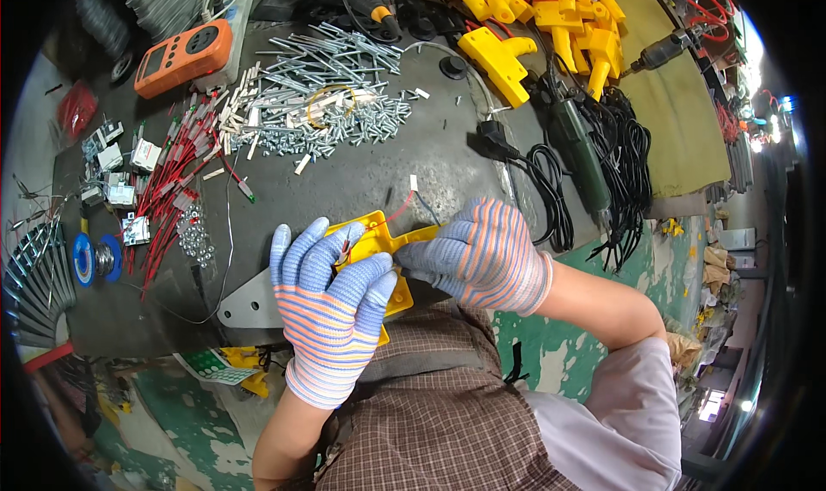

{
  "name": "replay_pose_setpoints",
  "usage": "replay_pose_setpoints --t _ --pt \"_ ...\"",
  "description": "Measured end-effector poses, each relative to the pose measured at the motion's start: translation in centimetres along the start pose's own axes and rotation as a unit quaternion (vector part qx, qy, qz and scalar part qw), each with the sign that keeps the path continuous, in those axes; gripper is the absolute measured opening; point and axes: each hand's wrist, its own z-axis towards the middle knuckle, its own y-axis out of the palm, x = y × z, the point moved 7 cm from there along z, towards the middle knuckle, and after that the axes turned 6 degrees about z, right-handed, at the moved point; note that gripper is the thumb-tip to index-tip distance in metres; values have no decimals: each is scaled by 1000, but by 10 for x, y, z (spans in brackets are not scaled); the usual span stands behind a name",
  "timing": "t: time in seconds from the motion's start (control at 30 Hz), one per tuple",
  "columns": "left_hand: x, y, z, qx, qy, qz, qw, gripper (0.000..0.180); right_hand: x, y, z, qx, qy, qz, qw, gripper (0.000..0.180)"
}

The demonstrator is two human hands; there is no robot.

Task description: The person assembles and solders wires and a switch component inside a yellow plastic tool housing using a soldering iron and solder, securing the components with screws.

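At the table's near edge lies a yellow plastic housing (pixel 368 243), partly hidden under my hands. My left hand (pixel 331 297), in a striped knit glove, grips its left side, thumb and forefinger bent over it. From the right, my gloved right hand (pixel 482 254) pinches its fingertips together at the housing's middle, close to the left thumb. What is between those fingertips is hidden. A red wire (pixel 394 214) and a dark wire (pixel 428 207) come out past the housing's far side and meet at a small white connector (pixel 413 183).
Behind lie heaped screws (pixel 366 117), with red wires (pixel 176 168) and a solder spool (pixel 96 259) to the left. An orange meter (pixel 183 58) stands at far left. Right are a green power tool (pixel 581 155), black cables (pixel 625 164) and yellow housings (pixel 499 61). A flat metal plate (pixel 249 306) sits beside my left hand.
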Motion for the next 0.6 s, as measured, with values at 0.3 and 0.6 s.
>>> replay_pose_setpoints --t 0.3,0.6 --pt "-9 -5 -7 46 -24 -44 998 13 31 -30 -86 153 141 114 971 21" --pt "-8 0 -15 52 8 -57 997 10 43 -7 -107 262 121 -29 957 27"
